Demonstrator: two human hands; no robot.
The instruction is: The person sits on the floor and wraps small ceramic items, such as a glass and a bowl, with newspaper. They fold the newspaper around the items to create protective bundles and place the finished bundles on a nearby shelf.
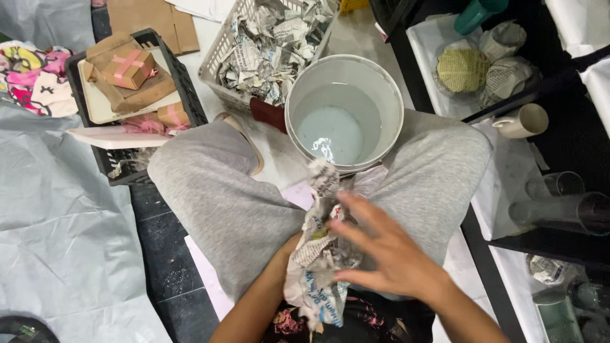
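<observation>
One white bucket (344,114) of pale liquid stood between the person's two grey-clad knees; one white basket (219,47) of crumpled newspaper sat behind; one newspaper-wrapped bundle (318,254) lay in the lap, the left hand (289,254) hidden beneath, grip unclear; the right hand (381,244) lay spread-fingered on it.

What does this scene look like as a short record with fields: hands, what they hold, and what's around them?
Left hand: mostly hidden under the wet newspaper, gripping it from below
Right hand: fingers spread, pressed on the newspaper's side
Bucket: white, between the knees, pale liquid inside
Basket: white, filled with torn newspaper, beyond the bucket
Crate: black, left, holding a gift box with pink ribbon
Mug: beige, lying on its side, right
Posture: seated cross-legged, grey trousers
</observation>
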